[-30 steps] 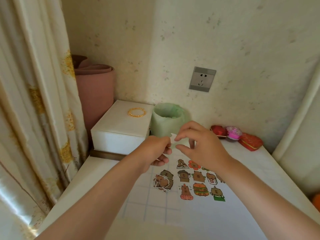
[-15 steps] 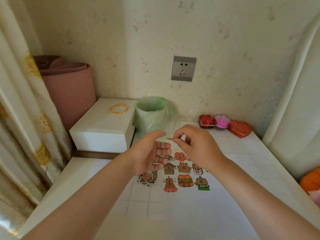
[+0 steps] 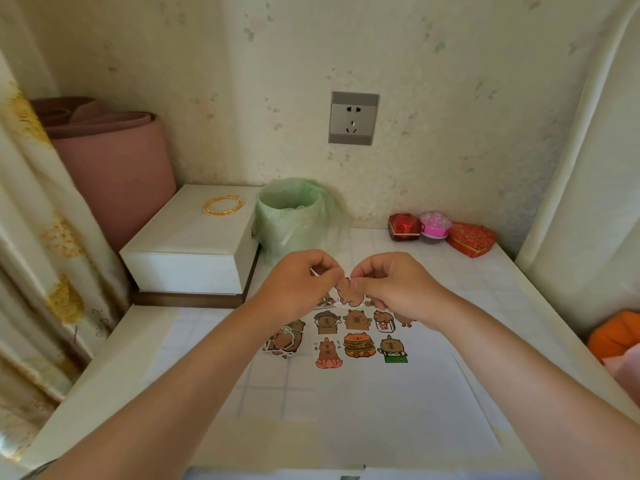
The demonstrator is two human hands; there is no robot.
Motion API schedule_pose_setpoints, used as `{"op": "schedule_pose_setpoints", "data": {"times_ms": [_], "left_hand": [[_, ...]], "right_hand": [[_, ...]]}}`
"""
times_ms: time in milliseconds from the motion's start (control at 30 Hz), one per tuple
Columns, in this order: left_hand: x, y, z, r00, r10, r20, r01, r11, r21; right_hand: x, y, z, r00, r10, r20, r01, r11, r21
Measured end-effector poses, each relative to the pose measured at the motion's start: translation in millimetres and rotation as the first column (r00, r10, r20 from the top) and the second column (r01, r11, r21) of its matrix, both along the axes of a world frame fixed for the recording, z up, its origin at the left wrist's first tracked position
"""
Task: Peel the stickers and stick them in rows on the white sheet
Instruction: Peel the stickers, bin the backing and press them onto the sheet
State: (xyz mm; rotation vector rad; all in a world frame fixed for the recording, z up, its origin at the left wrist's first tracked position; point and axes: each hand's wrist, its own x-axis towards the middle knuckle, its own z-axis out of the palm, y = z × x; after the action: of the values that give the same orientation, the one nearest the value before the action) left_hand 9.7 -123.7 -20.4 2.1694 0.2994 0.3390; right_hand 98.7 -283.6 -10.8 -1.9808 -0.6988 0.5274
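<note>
The curled fingers of our left hand and those of our right hand meet tip to tip, both pinching the top edge of a brown animal sticker. The sticker hangs between the hands, raised above the far end of the white sheet. Below it, stuck stickers lie in rows on the sheet, and a small loose pile of stickers sits just left of them, partly under our left wrist. The sheet rests on the gridded worktop. Farther off stands a green-bagged bin, with a white box carrying a gold bangle on its left. Red gift boxes line the far right by the wall.
</note>
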Motion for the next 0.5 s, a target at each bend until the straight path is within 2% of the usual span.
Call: {"op": "schedule_pose_setpoints", "data": {"times_ms": [133, 233, 333, 400, 500], "left_hand": [[7, -8, 1, 0.996, -0.037, -0.084, 0.036, 0.999, -0.023], [13, -20, 4, 0.985, -0.034, -0.17, 0.011, 0.991, -0.135], [18, -32, 7, 0.965, -0.082, -0.248, 0.019, 0.969, -0.245], [22, -37, 5, 0.955, -0.104, -0.277, 0.033, 0.968, -0.249], [27, -44, 1, 0.951, -0.1, -0.292, 0.052, 0.985, -0.165]], "right_hand": [[5, -9, -1, 0.999, -0.013, 0.047, 0.014, 1.0, -0.008], [9, -17, 0, 0.992, -0.007, 0.123, 0.011, 1.0, -0.027], [13, -27, -1, 0.992, -0.002, 0.128, 0.008, 0.999, -0.043], [16, -34, -4, 0.991, -0.021, 0.134, 0.026, 0.999, -0.035], [19, -46, -7, 0.993, -0.002, 0.117, 0.008, 0.999, -0.049]]}}
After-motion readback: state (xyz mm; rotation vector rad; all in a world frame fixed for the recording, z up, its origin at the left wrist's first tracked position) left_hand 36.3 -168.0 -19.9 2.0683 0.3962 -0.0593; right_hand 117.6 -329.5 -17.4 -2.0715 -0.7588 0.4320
